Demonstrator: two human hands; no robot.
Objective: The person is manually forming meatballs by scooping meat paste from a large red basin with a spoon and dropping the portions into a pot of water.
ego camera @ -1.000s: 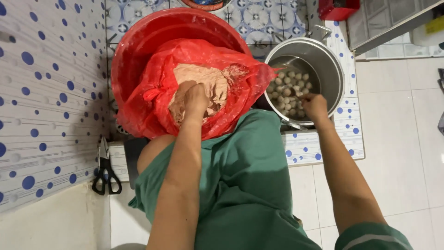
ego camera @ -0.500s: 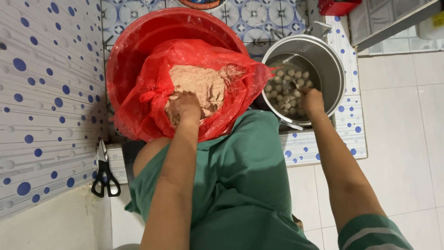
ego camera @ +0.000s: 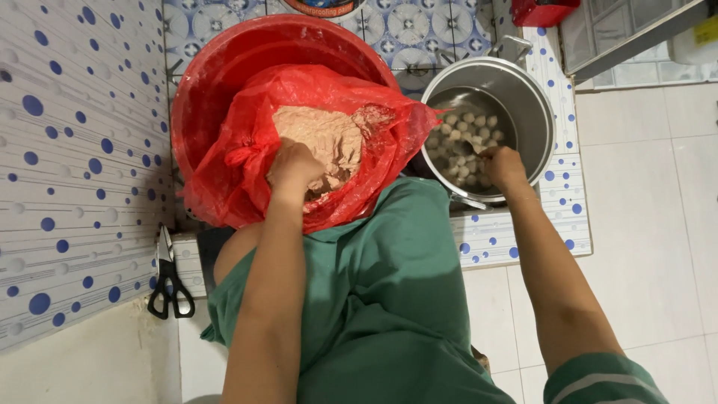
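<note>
A red basin (ego camera: 224, 67) lined with a red plastic bag (ego camera: 247, 172) holds a mass of pale brown paste (ego camera: 321, 138). My left hand (ego camera: 295, 166) is pressed into the paste, fingers curled in it. To the right stands a steel pot (ego camera: 523, 90) with several small pale balls (ego camera: 467, 142) in liquid. My right hand (ego camera: 502, 166) hovers over the pot's near rim, fingers closed; what it grips is too small to make out, possibly a spoon.
Black scissors (ego camera: 169, 280) lie on the counter edge at the left, below a wall of white tiles with blue dots (ego camera: 67, 150). A red container (ego camera: 542, 11) sits at the back right. White floor tiles (ego camera: 651, 224) lie to the right.
My left hand has stayed in the paste, shifting slightly. My right hand has moved a little further over the pot's rim toward the balls.
</note>
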